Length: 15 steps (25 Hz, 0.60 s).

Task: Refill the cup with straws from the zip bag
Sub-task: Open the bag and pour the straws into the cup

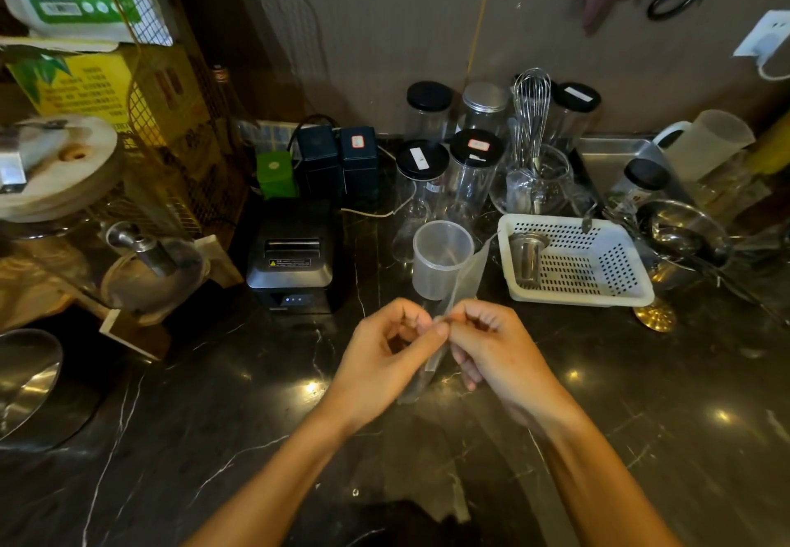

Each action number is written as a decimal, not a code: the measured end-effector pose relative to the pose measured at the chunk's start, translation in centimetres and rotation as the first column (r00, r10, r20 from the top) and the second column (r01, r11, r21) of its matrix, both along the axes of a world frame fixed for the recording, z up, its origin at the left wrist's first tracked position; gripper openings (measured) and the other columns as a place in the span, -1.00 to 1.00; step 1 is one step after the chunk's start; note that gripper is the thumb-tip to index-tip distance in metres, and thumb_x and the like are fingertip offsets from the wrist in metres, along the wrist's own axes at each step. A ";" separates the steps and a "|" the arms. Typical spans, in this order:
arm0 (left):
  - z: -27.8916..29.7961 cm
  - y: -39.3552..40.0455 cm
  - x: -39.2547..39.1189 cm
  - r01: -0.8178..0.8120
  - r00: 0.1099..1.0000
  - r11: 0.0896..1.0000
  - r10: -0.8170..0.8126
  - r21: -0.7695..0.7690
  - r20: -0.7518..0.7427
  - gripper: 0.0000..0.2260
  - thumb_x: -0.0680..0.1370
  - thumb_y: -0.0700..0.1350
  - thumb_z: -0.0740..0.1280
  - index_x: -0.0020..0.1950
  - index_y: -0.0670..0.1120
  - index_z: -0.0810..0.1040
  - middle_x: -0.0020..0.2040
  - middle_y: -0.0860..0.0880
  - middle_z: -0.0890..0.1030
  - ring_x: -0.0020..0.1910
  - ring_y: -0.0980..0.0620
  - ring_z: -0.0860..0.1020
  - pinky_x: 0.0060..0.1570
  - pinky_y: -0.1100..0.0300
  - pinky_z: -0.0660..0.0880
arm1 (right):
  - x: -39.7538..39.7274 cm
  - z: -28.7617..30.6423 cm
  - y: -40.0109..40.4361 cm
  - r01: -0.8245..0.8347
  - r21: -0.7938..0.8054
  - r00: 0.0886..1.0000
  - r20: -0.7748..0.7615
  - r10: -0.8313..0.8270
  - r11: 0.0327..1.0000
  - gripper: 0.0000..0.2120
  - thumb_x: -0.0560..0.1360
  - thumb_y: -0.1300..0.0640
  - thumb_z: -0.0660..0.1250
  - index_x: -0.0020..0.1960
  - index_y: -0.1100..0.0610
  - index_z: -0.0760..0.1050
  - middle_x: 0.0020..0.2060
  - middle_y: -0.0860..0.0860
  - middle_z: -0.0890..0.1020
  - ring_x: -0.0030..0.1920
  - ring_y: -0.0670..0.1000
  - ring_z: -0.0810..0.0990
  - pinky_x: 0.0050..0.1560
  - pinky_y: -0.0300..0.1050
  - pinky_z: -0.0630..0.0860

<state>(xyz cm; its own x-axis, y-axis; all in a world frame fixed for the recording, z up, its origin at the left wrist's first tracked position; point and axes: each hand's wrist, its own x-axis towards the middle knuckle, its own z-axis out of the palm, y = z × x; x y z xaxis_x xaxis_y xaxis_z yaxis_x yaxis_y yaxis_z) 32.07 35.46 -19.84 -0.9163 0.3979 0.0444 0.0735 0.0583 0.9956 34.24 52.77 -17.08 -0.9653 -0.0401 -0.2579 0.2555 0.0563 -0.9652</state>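
A translucent plastic cup [440, 260] stands upright on the dark marble counter [213, 418], just beyond my hands. A clear zip bag [468, 273] is held edge-on above the counter, its upper part rising in front of the cup and its lower end hanging below my fingers. My left hand [384, 358] and my right hand [491, 354] both pinch the bag at the middle, fingertips almost touching. I cannot make out the straws inside the bag.
A black receipt printer [295, 260] sits left of the cup. A white perforated basket [573, 264] with a metal cup lies to the right. Behind stand several clear jars [470, 170], a whisk and metal bowls [684, 239]. A metal bowl [25, 380] sits at the left edge.
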 end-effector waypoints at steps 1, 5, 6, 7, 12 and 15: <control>0.2 0.1 -0.3 0.035 0.999 0.999 -0.035 0.008 0.010 -0.83 0.60 -0.07 0.41 0.03 -0.17 0.63 -0.12 -0.13 0.68 -0.09 -0.14 0.67 -0.01 0.03 0.61 | 0.1 -0.1 0.0 0.005 -0.047 1.000 0.013 -0.005 0.999 -0.80 0.61 0.21 0.40 -0.19 0.19 0.62 -0.47 0.05 0.44 -0.53 -0.07 0.34 -0.46 -0.10 0.36; 0.5 0.1 -0.6 0.224 0.971 0.967 -0.232 0.118 0.059 -0.84 0.63 -0.22 0.36 0.05 -0.33 0.62 -0.08 -0.15 0.74 -0.05 -0.11 0.74 0.04 0.14 0.62 | 0.3 -0.3 0.4 -0.013 -0.205 0.998 0.057 0.025 0.979 -0.81 0.59 0.13 0.42 -0.12 0.24 0.62 -0.50 0.07 0.40 -0.53 -0.04 0.30 -0.44 -0.11 0.33; 0.5 0.1 -0.6 0.251 0.960 0.957 -0.265 0.142 0.087 -0.84 0.62 -0.22 0.35 0.05 -0.33 0.63 -0.07 -0.17 0.74 -0.06 -0.11 0.74 0.03 0.17 0.61 | 0.4 -0.4 0.4 -0.027 -0.242 0.997 0.070 0.045 0.970 -0.80 0.58 0.10 0.43 -0.12 0.24 0.61 -0.49 0.07 0.39 -0.52 -0.03 0.29 -0.44 -0.12 0.34; 0.4 0.0 -0.7 0.254 0.956 0.956 -0.272 0.150 0.114 -0.83 0.62 -0.19 0.37 0.05 -0.30 0.64 -0.07 -0.18 0.74 -0.07 -0.08 0.73 0.00 0.20 0.59 | 0.5 -0.5 0.6 -0.040 -0.277 0.995 0.082 0.065 0.960 -0.79 0.57 0.08 0.43 -0.13 0.23 0.60 -0.47 0.08 0.39 -0.52 -0.03 0.29 -0.45 -0.13 0.34; -0.5 -0.6 -1.1 0.249 0.946 0.962 -0.266 0.112 0.184 -0.69 0.60 -0.03 0.37 0.07 -0.31 0.63 -0.01 -0.37 0.66 -0.04 -0.10 0.64 -0.04 0.11 0.51 | 0.9 -0.7 1.1 -0.067 -0.364 0.990 0.096 0.108 0.929 -0.77 0.58 0.08 0.40 -0.18 0.19 0.54 -0.42 0.12 0.39 -0.52 -0.06 0.31 -0.47 -0.17 0.37; -0.4 -0.5 -0.9 0.231 0.948 0.965 -0.251 0.123 0.194 -0.71 0.60 -0.05 0.37 0.03 -0.30 0.62 -0.06 -0.26 0.69 -0.07 -0.06 0.65 -0.02 0.11 0.53 | 0.9 -0.8 0.9 -0.061 -0.302 0.995 0.059 0.082 0.951 -0.74 0.63 0.13 0.36 -0.20 0.22 0.54 -0.45 0.12 0.40 -0.51 -0.01 0.33 -0.43 -0.11 0.37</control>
